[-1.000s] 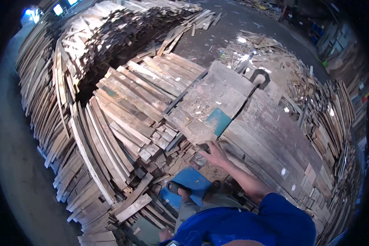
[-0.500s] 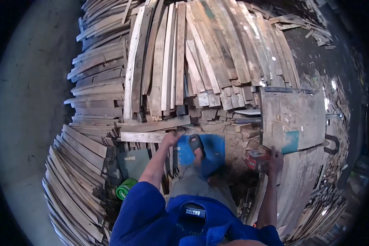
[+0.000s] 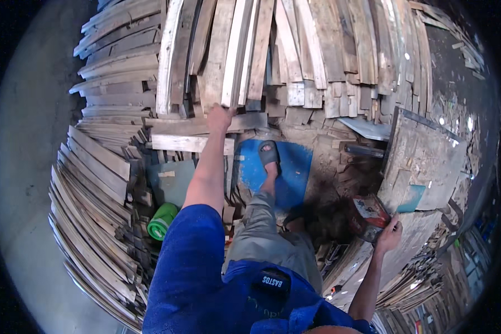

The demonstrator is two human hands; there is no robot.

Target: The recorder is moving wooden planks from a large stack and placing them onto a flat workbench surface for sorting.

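My left hand (image 3: pixel 220 118) reaches forward over the blue sheet's far left corner. Its fingers are closed around the near end of a long weathered plank (image 3: pixel 214 78) in the stack. Just below it lie a short brown board and a pale board (image 3: pixel 189 143). Out to the right, my right hand (image 3: pixel 389 237) is bent against the near corner of a red, dark-sided tin (image 3: pixel 369 214); the thumb shows, and the tin hides some of the fingers. A worn plywood panel (image 3: pixel 414 147) with a teal patch is right beside it.
Underfoot is a blue sheet (image 3: pixel 295 167), with one sandalled foot on it. Stacked boards (image 3: pixel 103 167) line the left side near a green bucket (image 3: pixel 162 222). A dark metal bar (image 3: pixel 364 151) and wood scraps lie right of the sheet.
My left hand has moved forward from beside the pale board to the plank's end. My view has shifted and turned. The right hand stays by the red tin.
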